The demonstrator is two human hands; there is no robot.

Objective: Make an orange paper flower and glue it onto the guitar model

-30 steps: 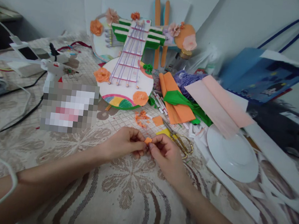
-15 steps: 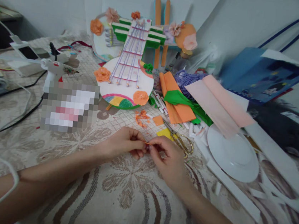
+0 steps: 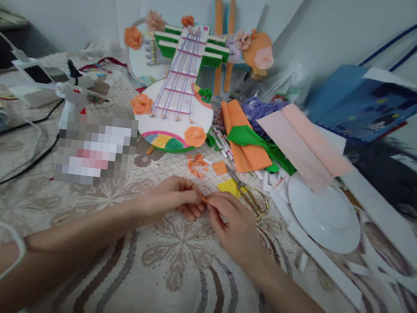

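Observation:
My left hand (image 3: 177, 196) and my right hand (image 3: 234, 223) meet above the patterned tablecloth (image 3: 180, 269). Both pinch a small piece of orange paper (image 3: 204, 199) between their fingertips; most of it is hidden by the fingers. Just beyond the hands lie orange paper scraps (image 3: 197, 164), an orange paper square (image 3: 219, 168) and a yellow paper piece (image 3: 229, 187). Gold-handled scissors (image 3: 251, 197) rest to the right of these. Farther back stands a craft guitar (image 3: 177, 102) with purple strings and orange paper flowers.
At left are a glue gun (image 3: 75, 98) and a white cable (image 3: 7, 221). On the right lie orange crepe paper (image 3: 245, 150), pink paper (image 3: 308, 142), a white plate (image 3: 324, 215) and white strips (image 3: 326, 265). A blue bag (image 3: 368, 104) stands behind.
The orange paper between my fingertips has shifted from a thin flat edge to a small bunched bit. My hands stay almost in place; the view has shifted slightly.

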